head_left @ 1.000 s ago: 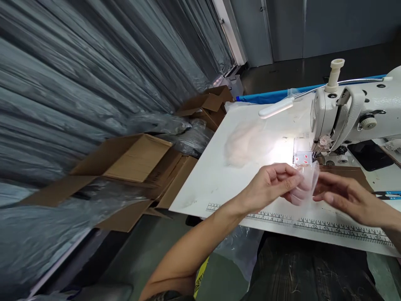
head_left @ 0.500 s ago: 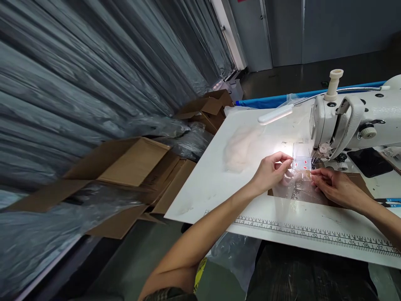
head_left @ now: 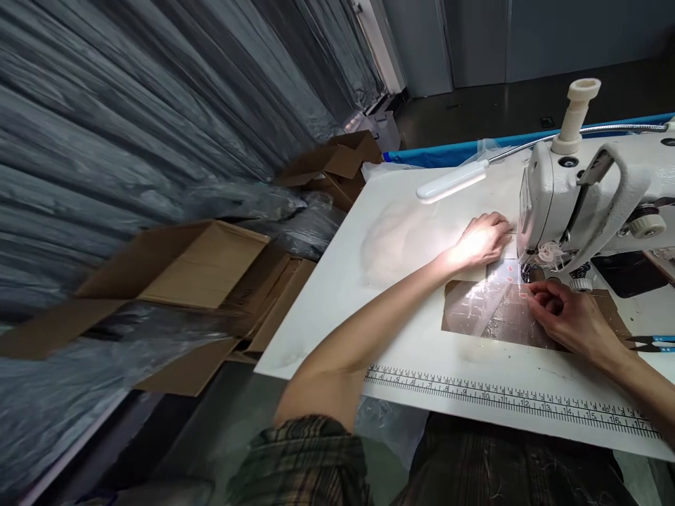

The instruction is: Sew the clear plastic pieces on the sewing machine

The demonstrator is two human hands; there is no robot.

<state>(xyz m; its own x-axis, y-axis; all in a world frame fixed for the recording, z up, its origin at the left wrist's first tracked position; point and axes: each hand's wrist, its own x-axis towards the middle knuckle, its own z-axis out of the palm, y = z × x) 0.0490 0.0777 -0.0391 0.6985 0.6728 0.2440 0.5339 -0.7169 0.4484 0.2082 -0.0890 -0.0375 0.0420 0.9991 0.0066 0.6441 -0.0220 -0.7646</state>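
A clear plastic sheet point(head_left: 496, 309) with small red marks near its far end runs under the needle area of a white sewing machine point(head_left: 541, 197). My left hand point(head_left: 482, 240) is stretched past the needle, palm down in the lamp light. Its bent fingers close on the far end of the plastic; the fingertips are partly hidden. At the near right side of the needle, my right hand point(head_left: 572, 316) pinches the sheet's edge between thumb and forefinger. Brown card point(head_left: 453, 309) lies under the plastic on the white table point(head_left: 327, 316).
A white lamp point(head_left: 452, 183) on a bendable arm hangs over the table. A dark phone point(head_left: 630, 274) and blue-handled snips point(head_left: 657, 344) lie at the right. A printed ruler point(head_left: 506, 400) follows the front edge. Open cardboard boxes point(head_left: 205, 263) stand at the left.
My left hand has let go of the sheet's near left side and moved away from me to its far end. My right hand keeps its pinch. The view has shifted slightly.
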